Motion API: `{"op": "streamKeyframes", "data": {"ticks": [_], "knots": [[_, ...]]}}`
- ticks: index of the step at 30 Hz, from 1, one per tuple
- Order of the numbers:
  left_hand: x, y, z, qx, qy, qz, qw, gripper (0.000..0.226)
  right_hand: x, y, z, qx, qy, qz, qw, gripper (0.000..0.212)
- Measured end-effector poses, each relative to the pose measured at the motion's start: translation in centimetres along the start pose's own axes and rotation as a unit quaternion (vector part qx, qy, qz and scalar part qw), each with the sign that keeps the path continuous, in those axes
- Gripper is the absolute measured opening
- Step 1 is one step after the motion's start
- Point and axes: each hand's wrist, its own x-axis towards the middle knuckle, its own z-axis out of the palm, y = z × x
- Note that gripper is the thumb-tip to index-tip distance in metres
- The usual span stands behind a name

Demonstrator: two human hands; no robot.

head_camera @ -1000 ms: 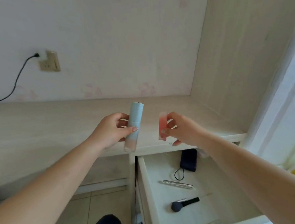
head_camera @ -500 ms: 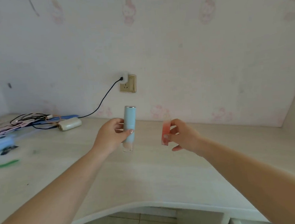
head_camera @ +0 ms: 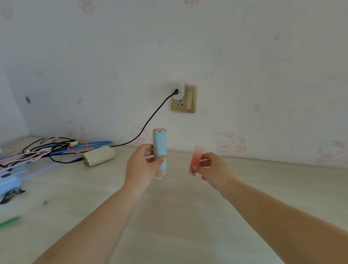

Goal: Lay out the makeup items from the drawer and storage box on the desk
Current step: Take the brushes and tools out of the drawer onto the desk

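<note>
Above the pale wooden surface (head_camera: 176, 225), a person holds two makeup items up side by side, both arms reaching in from the near edge. The left hand (head_camera: 142, 167) grips a light blue tube (head_camera: 159, 147) with a gold-rimmed top and a clear base, thumb curled across its front, the tube standing upright. The right hand (head_camera: 213, 168) pinches a smaller pink tube (head_camera: 195, 160) between thumb and fingers, tilted slightly with its paler top leaning right. The two tubes are near each other but apart, and whether either base touches the surface cannot be told.

On the far wall, papered with faint pink cartoon figures, a gold wall socket (head_camera: 184, 99) carries a white plug (head_camera: 179, 90); a black cable (head_camera: 147, 123) runs from it down and left to a cream power bank (head_camera: 99, 155) lying on the surface. Further left lies a tangle of cables (head_camera: 45, 150) in black, pink, blue and orange. At the far left edge sits a light blue object (head_camera: 0, 187), blurred, with a green smear (head_camera: 3, 223) nearer the camera that cannot be identified.
</note>
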Motion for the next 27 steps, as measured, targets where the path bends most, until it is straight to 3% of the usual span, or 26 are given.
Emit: {"op": "streamKeyframes", "data": {"ticks": [18,27], "knots": [[2.4,-3.5,3.7,-0.007,0.022,0.01,1.0,0.04,4.1,3.4,3.5,-0.033,-0.011,-0.04,0.999,0.027],[1.8,-3.3,3.7,0.021,0.013,0.013,1.0,0.046,3.9,3.3,3.6,-0.084,-0.034,-0.04,0.995,0.047]]}}
